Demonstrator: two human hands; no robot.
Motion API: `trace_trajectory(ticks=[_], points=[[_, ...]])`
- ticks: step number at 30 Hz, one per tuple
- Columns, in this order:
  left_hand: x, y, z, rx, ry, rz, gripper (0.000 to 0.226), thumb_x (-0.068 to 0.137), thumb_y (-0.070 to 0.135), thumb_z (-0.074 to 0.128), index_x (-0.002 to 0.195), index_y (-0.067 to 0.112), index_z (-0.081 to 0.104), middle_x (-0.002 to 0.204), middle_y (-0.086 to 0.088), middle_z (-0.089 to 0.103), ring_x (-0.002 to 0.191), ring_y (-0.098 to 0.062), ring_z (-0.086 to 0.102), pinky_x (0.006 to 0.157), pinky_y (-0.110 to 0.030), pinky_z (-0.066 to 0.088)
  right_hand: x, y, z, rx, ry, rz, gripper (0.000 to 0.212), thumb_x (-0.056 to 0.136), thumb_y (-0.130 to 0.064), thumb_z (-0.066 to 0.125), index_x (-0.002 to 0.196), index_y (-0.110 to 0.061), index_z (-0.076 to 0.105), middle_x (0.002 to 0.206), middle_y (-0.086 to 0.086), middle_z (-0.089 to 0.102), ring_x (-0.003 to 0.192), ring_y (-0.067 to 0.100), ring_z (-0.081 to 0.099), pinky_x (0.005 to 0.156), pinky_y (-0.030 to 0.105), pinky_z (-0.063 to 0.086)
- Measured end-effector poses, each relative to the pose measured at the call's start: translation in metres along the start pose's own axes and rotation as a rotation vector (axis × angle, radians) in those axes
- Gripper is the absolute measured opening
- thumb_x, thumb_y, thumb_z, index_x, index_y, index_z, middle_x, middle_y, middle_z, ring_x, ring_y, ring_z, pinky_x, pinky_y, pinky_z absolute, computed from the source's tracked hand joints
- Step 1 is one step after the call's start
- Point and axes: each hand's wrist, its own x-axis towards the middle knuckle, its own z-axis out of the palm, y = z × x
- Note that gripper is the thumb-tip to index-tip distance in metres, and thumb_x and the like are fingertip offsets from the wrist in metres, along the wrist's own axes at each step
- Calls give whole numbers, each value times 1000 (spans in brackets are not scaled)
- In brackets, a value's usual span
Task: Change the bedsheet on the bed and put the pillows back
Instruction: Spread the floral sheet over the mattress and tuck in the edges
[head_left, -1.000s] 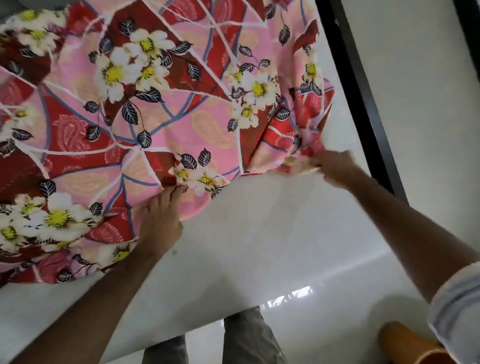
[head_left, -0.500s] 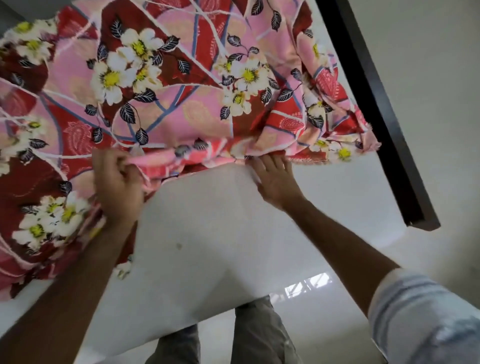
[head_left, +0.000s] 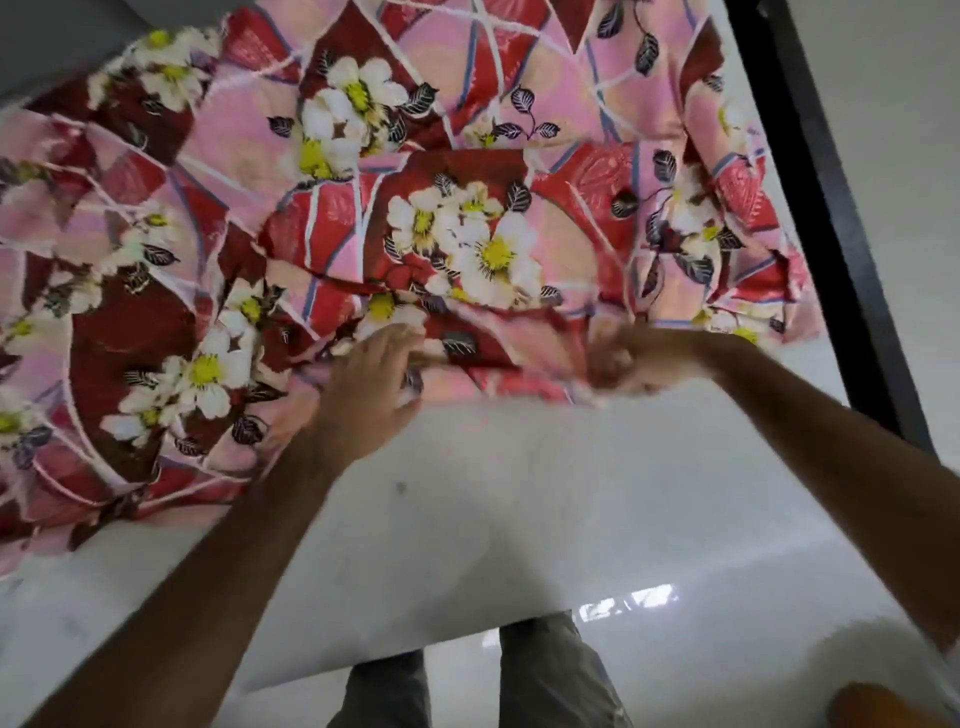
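I was looking down over the corner of the bed, where the bare white mattress (head_left: 467, 530) ran toward my legs (head_left: 519, 680) and the pale floor (head_left: 727, 597) beyond it. The flowered bedsheet (head_left: 457, 234), pink and dark red with white blossoms and dark leaves, lay bunched and folded over itself across the upper part of the mattress, its near edge stopping short of the corner, so that the white corner sat uncovered below it.

My left hand (head_left: 371, 395) lay on the sheet's near edge, left of centre, the fingers (head_left: 395, 343) stretched forward and close together on the cloth, flat rather than curled, as far as the blur let me judge. My right hand (head_left: 631, 358) was at the same edge further right, badly smeared by motion; it seemed bunched into the fabric there, but I could not tell for certain whether its fingers were closed round the sheet or only pressed against it. Both forearms reached up from the bottom of the view, well apart from each other.

To the right of the bed a dark frame (head_left: 810, 208) ran diagonally along the mattress side, with a light wall (head_left: 893, 104) beyond it. An orange object (head_left: 883, 706) showed in the bottom right corner, too blurred to identify. No pillow could be made out in this view.
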Motion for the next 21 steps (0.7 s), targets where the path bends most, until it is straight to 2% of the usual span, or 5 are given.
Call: trace_trajectory(ticks=[5,10,14,19,21], points=[[-12,25,54,203,-61,20,84,62,44,84,133,18,48,128,-9,54,111,-36,60,80,-51,54,-57,45,23,-560,-680,471,19,87,-24,71,85,-13,56,61,0,44,43,9,38,42,21,34],[-29,39,66,130,44,386,74,77,55,72,137,14,55,146,-11,48,135,-32,47,104,-49,43,-75,53,32,-804,-276,158,29,85,-30,70,64,-23,52,67,-7,54,59,7,50,53,15,40],[-52,39,85,126,-21,223,71,72,38,86,132,14,57,142,-12,51,126,-34,53,95,-51,51,-92,38,67,-243,235,-41,35,80,-6,73,80,-31,48,71,-16,51,62,-5,48,57,12,37],[-64,30,87,251,-15,70,44,80,15,80,119,17,62,108,-11,64,96,-34,62,78,-49,53,-117,43,90,-494,126,125,20,90,-16,57,91,-35,52,90,-2,66,87,25,66,70,32,47],[-68,30,86,201,-25,178,36,81,9,77,114,18,63,95,-8,67,87,-34,66,69,-42,51,-125,49,86,-722,191,282,31,95,-55,48,112,-32,61,104,6,71,98,29,67,82,33,45]])
